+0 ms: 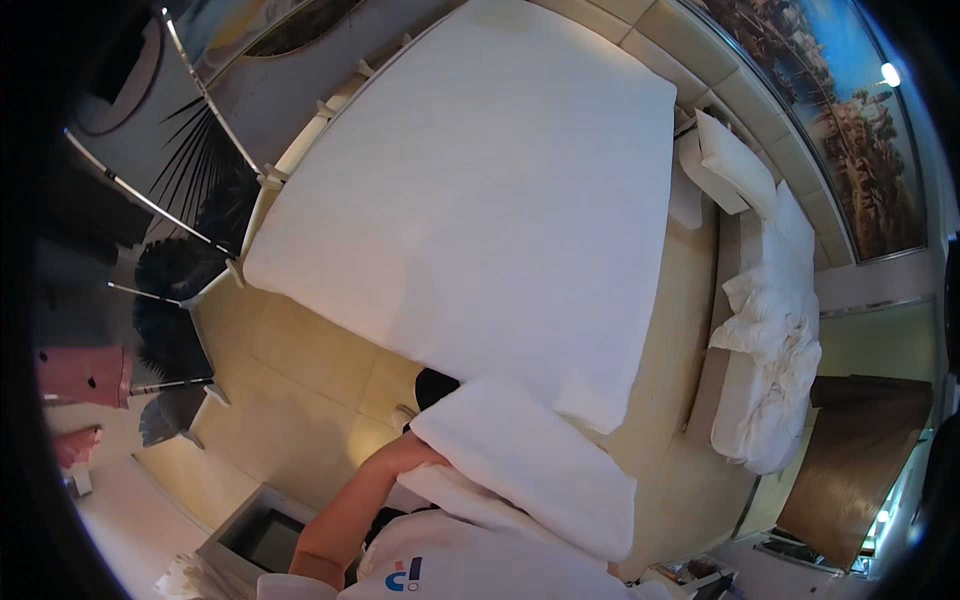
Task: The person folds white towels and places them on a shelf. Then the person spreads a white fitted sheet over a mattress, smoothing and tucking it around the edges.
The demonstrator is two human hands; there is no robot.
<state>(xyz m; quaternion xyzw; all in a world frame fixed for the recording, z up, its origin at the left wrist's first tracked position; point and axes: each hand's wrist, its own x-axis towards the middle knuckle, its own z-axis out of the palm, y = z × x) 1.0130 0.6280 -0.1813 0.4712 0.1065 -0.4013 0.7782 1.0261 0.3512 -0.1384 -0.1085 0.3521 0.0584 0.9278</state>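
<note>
A smooth white sheet or quilt cover lies spread over a large bed. Its near corner is gathered in folds against my body. My left hand grips the left edge of these folds, with its fingers mostly hidden by the cloth. Behind the folds, at their lower right edge, shows a small skin-coloured patch that may be part of my right hand; its hold is hidden.
Tiled floor surrounds the bed's near side. At the right stands a couch with pillows and a crumpled white bedding heap. Glass panels with metal rods border the left. An open grey box or drawer sits at lower left.
</note>
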